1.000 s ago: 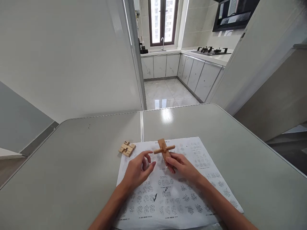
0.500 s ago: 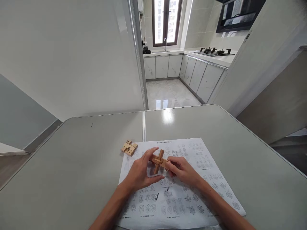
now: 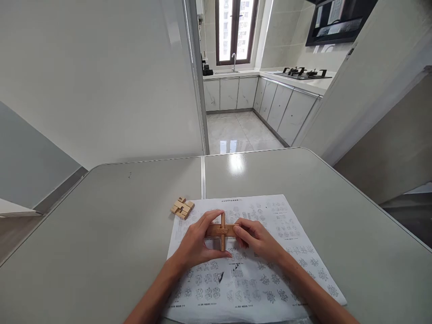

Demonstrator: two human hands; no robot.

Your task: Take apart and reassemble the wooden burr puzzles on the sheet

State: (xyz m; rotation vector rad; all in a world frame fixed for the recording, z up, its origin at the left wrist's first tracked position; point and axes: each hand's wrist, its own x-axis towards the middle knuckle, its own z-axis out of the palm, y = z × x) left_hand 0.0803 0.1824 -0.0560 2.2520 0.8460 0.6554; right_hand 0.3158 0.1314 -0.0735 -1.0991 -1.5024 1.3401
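A brown wooden interlocking puzzle (image 3: 222,231), shaped like a cross, is held between my hands above a printed sheet (image 3: 249,265). My left hand (image 3: 197,238) curves around its left side, with index finger and thumb at the top and bottom ends of the upright stick. My right hand (image 3: 254,235) pinches the right end of the flat crosspiece between thumb and fingers. The crosspiece's left end runs up to my left palm. Rows of small puzzle drawings cover the sheet.
Lighter wooden puzzle pieces (image 3: 182,208), fitted together and marked 3, lie at the sheet's upper left corner. Everything rests on a pale glossy table (image 3: 118,234). Beyond its far edge is a kitchen with a sink, a gas stove (image 3: 302,73) and cabinets.
The puzzle has turned: its stick went from slanting to upright, and the crosspiece became level. My left thumb and index finger have come onto the stick's ends.
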